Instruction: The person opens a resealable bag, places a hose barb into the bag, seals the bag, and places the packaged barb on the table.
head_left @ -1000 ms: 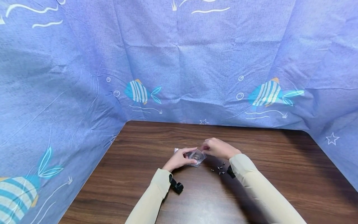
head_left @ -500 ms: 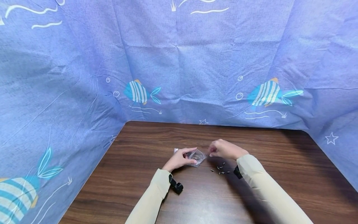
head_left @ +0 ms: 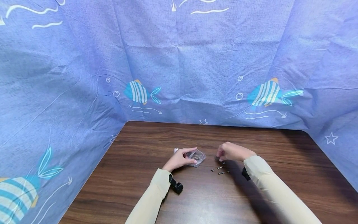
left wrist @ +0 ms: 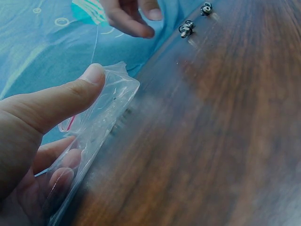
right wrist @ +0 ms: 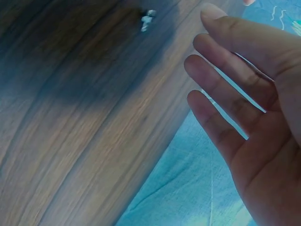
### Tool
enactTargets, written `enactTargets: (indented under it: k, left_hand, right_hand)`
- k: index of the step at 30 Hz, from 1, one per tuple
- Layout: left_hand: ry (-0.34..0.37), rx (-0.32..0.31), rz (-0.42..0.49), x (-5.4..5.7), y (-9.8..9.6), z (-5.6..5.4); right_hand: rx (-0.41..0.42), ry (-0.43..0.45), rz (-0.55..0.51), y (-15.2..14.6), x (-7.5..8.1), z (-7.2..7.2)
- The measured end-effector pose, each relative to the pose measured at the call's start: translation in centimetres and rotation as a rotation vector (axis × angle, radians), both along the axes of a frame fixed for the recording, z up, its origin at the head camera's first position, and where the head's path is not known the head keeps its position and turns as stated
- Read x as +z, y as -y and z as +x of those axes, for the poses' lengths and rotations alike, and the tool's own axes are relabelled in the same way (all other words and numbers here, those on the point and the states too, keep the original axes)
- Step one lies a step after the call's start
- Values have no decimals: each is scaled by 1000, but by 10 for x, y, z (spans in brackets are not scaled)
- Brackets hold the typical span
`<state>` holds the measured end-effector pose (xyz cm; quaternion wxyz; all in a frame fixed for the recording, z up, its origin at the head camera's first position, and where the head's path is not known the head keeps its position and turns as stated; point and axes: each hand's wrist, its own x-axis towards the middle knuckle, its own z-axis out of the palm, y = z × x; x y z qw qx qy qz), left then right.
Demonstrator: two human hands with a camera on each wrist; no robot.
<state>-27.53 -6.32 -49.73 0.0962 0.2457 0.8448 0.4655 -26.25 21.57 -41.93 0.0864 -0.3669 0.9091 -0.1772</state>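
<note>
My left hand holds a clear plastic zip bag, its mouth spread between thumb and fingers. A few small metal pieces show through the bag in the head view. In the left wrist view the thumb lies on the rim of the bag, and a bit of red strip shows. Several small metal pieces, like screws with dark rings, lie loose on the table to the right of the bag. Just above them is my right hand; in the right wrist view its relaxed fingers hold nothing, with one metal piece beyond.
The brown wood-grain table reaches back to a blue cloth printed with fish, which hangs behind and at both sides. A black wrist strap sits on the left forearm, and another on the right.
My right hand has drawn away from the bag's mouth, moving right and slightly nearer, to above the loose metal pieces. My left hand and the bag have stayed in place.
</note>
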Motion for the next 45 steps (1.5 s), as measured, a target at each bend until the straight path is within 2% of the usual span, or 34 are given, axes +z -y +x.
enactTargets:
  k: [9, 17, 21, 33, 45]
  left_hand:
    - [-7, -2, -4, 1, 0, 1]
    - [-16, 1, -2, -1, 1, 1]
    - [-24, 4, -5, -3, 1, 1]
    - [-17, 8, -17, -2, 1, 1]
    - [-9, 12, -13, -1, 1, 2]
  right_hand:
    - [36, -11, 19, -10, -9, 3]
    - [-16, 43, 33, -13, -15, 5]
    - [-33, 44, 36, -13, -18, 7]
    - [-33, 27, 34, -12, -21, 7]
    - [15, -20, 30, -13, -21, 5]
